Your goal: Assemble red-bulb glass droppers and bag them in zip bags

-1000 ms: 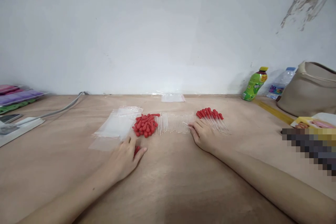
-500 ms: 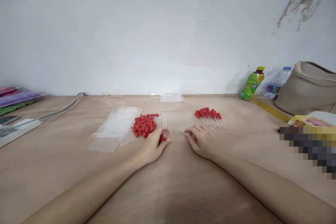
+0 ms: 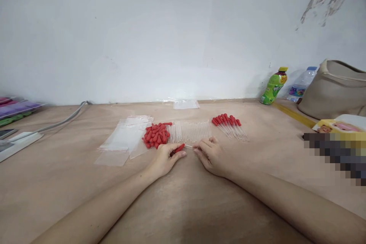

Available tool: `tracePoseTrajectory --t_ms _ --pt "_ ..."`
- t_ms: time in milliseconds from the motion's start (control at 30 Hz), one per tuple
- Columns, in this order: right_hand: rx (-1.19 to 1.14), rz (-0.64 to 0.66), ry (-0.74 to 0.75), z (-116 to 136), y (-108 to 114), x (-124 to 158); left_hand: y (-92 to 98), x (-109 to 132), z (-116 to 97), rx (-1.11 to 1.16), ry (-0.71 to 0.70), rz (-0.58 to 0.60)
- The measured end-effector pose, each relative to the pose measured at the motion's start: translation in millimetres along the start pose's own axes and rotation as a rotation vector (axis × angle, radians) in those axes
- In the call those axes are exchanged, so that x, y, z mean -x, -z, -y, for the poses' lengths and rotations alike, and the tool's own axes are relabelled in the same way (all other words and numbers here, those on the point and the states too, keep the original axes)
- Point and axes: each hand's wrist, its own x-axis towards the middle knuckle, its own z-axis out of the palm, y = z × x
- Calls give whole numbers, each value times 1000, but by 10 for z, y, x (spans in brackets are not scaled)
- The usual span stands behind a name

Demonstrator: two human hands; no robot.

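Observation:
My left hand (image 3: 169, 158) is closed on a red rubber bulb (image 3: 179, 148) between thumb and fingers. My right hand (image 3: 210, 157) pinches a thin clear dropper tube (image 3: 188, 146), whose left end meets the bulb's mouth; how far it goes in I cannot tell. Behind my left hand is a pile of red rubber bulbs (image 3: 156, 134). Beyond both hands a row of clear dropper tubes (image 3: 196, 131) lies side by side. To the right, several droppers with red bulbs fitted (image 3: 228, 125) lie in a fan.
Clear zip bags (image 3: 118, 137) lie left of the pile, and another bag (image 3: 186, 104) lies by the wall. A cable (image 3: 67, 119) runs at left. Right are a green bottle (image 3: 273, 87), a water bottle (image 3: 302, 84), a beige bag (image 3: 328, 91) and a yellow packet (image 3: 340, 127).
My right hand has moved slightly left with the tube, bringing its end to the bulb. In my left hand the bulb now points toward the tube. The view has shifted slightly.

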Motion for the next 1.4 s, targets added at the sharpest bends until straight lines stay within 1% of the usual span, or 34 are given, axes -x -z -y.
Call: tracePoseTrajectory --t_ms 267,400,533,700,900,1000,1067,1167,1267,1333,1400 --pt "-12 14 9 11 37 -5 -31 7 67 100 10 -29" --pt "-98 23 -15 -29 15 1 -64 11 115 208 48 -64" --pt "-201 66 -39 -70 -3 -8 -67 21 120 259 29 -80" --pt "-248 106 -43 -95 28 -34 -54 34 123 249 -17 -48" --pt "-126 171 -4 -127 80 -34 -35 22 128 144 -83 9" --pt "-12 125 0 -133 38 -16 -21 -6 112 103 -101 5" --pt "6 83 -5 -128 4 -7 -16 -22 106 94 -80 -3" --pt "-72 43 -36 -103 16 -15 -16 -36 109 108 -25 -35" --pt "-125 40 -97 -70 101 -34 -20 -45 123 148 17 -85" --pt "-141 51 -104 -63 145 -39 -26 -50 134 174 21 -93" --pt "-161 44 -82 -74 143 -36 -36 -54 145 197 12 -86"
